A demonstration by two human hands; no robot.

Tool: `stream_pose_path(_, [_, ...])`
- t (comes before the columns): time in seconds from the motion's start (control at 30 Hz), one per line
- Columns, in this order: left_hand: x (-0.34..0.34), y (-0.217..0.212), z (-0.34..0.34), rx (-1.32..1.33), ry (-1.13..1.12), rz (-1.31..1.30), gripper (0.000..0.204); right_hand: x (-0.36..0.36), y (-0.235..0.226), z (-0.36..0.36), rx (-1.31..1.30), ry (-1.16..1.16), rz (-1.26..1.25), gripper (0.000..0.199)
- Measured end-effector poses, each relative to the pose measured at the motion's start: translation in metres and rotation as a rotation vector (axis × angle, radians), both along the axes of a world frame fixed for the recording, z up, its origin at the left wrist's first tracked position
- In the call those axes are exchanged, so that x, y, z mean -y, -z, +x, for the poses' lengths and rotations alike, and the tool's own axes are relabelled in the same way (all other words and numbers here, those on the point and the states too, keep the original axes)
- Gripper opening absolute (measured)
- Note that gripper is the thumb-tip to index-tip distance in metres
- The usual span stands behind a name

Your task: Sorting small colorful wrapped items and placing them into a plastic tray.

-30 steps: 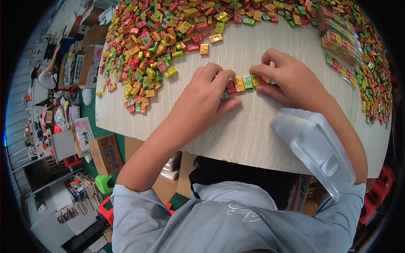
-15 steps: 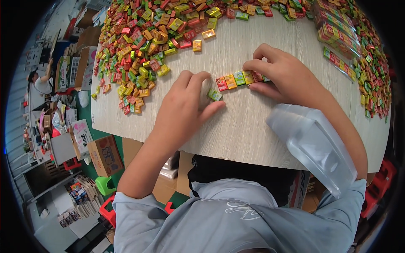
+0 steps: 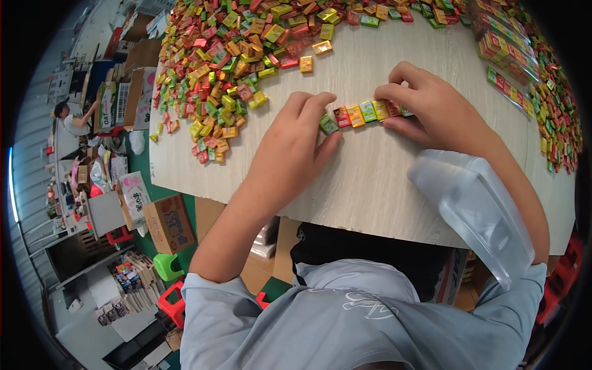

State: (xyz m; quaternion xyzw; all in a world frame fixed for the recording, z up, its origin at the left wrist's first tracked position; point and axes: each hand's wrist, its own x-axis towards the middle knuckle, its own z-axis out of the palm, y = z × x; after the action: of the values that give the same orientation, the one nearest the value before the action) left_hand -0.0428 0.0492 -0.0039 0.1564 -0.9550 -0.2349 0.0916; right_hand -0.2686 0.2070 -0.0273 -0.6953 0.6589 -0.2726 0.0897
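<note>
A short row of small wrapped candies (image 3: 354, 116) in red, orange, green and yellow lies on the pale wooden table in front of me. At its left end, my left hand (image 3: 295, 139) holds a green wrapped candy (image 3: 329, 124) between thumb and fingers, against the red one. My right hand (image 3: 414, 105) grips the row's right end with thumb and forefinger; its fingers partly cover the last candies. Nested clear plastic trays (image 3: 478, 203) rest by my right forearm, over the table's near edge.
A large heap of loose wrapped candies (image 3: 213, 80) spreads over the far left. At the far right, clear packs of lined-up candies (image 3: 505, 49) are stacked, with another finished-looking strip (image 3: 509, 91) before them. Cardboard boxes (image 3: 168, 223), stools and another person (image 3: 74, 120) are off to the left.
My left hand has brought the green candy up to the row's left end, turning it into line. My right hand stays on the row. The whole view has shifted slightly.
</note>
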Motion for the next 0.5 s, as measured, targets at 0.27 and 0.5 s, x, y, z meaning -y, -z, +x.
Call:
stream_pose_path(0.27, [0.001, 0.001, -0.012, -0.016, 0.075, 0.021, 0.046, 0.001, 0.005, 0.001, 0.001, -0.002, -0.026, 0.037])
stream_pose_path(0.5, [-0.012, 0.012, -0.024, -0.091, 0.010, -0.178, 0.041, 0.002, 0.005, 0.000, -0.023, -0.012, -0.037, 0.040])
